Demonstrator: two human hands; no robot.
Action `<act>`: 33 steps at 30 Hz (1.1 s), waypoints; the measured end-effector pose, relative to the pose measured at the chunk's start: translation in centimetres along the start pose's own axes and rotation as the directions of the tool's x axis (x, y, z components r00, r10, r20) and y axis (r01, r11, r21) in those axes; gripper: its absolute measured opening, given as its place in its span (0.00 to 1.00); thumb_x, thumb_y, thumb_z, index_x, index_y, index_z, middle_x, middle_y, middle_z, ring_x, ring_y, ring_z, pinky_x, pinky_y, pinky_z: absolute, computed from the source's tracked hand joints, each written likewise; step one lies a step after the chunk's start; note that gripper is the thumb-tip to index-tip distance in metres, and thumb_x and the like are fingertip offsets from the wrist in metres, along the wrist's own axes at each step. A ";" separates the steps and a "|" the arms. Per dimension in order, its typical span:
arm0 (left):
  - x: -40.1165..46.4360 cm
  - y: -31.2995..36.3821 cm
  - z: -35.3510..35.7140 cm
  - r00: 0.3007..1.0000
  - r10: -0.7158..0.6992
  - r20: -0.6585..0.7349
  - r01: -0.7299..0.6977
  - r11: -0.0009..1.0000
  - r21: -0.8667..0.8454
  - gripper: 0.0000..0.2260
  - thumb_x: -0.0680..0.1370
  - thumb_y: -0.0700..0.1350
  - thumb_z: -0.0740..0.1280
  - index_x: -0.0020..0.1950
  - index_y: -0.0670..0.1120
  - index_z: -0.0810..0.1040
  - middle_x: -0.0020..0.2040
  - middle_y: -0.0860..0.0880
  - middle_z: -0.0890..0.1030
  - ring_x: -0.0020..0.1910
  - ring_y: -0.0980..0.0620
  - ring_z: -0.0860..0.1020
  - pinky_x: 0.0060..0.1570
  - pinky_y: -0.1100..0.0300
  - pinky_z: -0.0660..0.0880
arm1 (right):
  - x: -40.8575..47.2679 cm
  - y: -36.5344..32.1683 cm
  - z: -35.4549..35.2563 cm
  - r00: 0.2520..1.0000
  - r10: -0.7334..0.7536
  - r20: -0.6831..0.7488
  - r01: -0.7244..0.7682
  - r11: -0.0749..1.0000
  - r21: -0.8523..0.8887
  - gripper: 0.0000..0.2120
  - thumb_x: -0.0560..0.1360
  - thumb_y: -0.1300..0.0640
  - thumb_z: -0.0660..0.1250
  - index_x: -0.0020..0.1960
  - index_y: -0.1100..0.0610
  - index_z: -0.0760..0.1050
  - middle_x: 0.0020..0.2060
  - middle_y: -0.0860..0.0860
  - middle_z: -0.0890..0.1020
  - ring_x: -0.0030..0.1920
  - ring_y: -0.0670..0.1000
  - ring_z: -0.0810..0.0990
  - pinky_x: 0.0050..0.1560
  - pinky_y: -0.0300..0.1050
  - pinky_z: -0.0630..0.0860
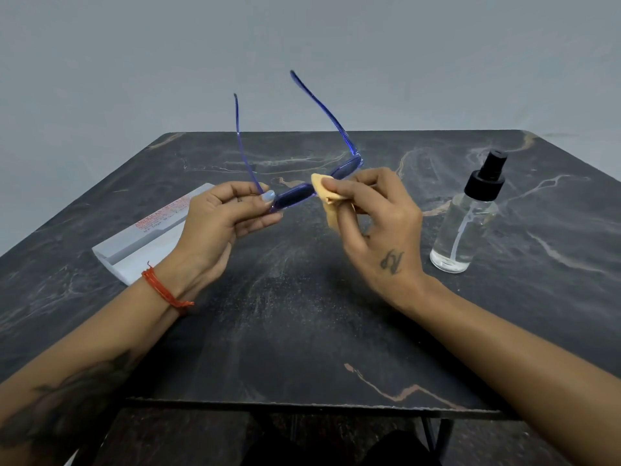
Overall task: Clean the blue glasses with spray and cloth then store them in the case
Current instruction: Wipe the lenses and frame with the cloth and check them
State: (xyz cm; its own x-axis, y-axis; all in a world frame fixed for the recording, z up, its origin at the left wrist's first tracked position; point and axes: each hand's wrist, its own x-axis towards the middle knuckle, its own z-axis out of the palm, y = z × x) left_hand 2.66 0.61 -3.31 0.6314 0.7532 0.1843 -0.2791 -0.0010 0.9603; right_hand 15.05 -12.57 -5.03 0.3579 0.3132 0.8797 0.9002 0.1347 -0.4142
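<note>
The blue glasses (294, 198) are held up above the dark marble table (302, 331), their two arms unfolded and pointing up and away from me. My left hand (218, 223) pinches the left end of the frame between thumb and fingers. My right hand (376, 216) pinches a small yellow cloth (324, 193) around the right lens, so most of that lens is hidden. The white glasses case (144, 237) with red lettering lies on the table at the left, partly behind my left hand. The clear spray bottle (467, 220) with a black pump stands at the right.
The table's near edge (302, 403) runs across below my forearms, with a metal leg under it at the right. A plain grey wall stands behind the table. A red thread band is on my left wrist.
</note>
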 end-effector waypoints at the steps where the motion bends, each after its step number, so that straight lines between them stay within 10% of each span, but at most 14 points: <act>1: 0.0 0.0 0.1 0.999 -0.046 0.009 0.047 0.999 -0.014 0.04 0.70 0.33 0.66 0.44 0.38 0.77 0.36 0.48 0.84 0.40 0.50 0.83 0.39 0.65 0.79 | -0.1 0.0 0.0 0.999 -0.032 0.017 0.032 0.999 -0.004 0.10 0.71 0.70 0.68 0.50 0.64 0.82 0.42 0.57 0.77 0.38 0.47 0.74 0.39 0.36 0.72; 16: -0.8 0.1 1.3 0.894 -0.403 0.197 0.435 0.887 -0.158 0.10 0.65 0.36 0.63 0.37 0.37 0.84 0.42 0.43 0.84 0.41 0.52 0.83 0.40 0.65 0.80 | -0.3 1.0 0.1 0.867 -0.448 0.218 0.483 0.864 -0.143 0.13 0.74 0.70 0.62 0.48 0.59 0.84 0.42 0.55 0.82 0.41 0.52 0.70 0.43 0.39 0.69; 24: -0.7 0.2 1.2 0.889 -0.441 0.122 0.456 0.879 -0.142 0.07 0.72 0.33 0.62 0.47 0.34 0.78 0.39 0.42 0.84 0.37 0.51 0.83 0.39 0.63 0.80 | 0.6 1.9 -0.3 0.904 -0.422 0.071 0.426 0.871 -0.245 0.09 0.68 0.70 0.71 0.44 0.59 0.85 0.38 0.53 0.83 0.42 0.54 0.69 0.36 0.48 0.71; 33: -0.9 0.2 1.6 0.885 -0.432 0.173 0.460 0.870 -0.176 0.10 0.69 0.33 0.62 0.39 0.36 0.83 0.43 0.42 0.84 0.42 0.51 0.84 0.40 0.63 0.80 | -0.5 1.1 0.3 0.865 -0.401 0.303 0.463 0.870 -0.171 0.14 0.78 0.67 0.58 0.54 0.63 0.81 0.44 0.58 0.81 0.42 0.53 0.72 0.41 0.40 0.68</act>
State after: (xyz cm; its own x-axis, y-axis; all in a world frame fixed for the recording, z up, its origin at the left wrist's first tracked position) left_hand 3.18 -1.09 -3.00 0.8048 0.5531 -0.2156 -0.0803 0.4613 0.8836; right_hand 15.77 -12.28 -5.98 -0.1266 0.5013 0.8560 0.9910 0.1017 0.0870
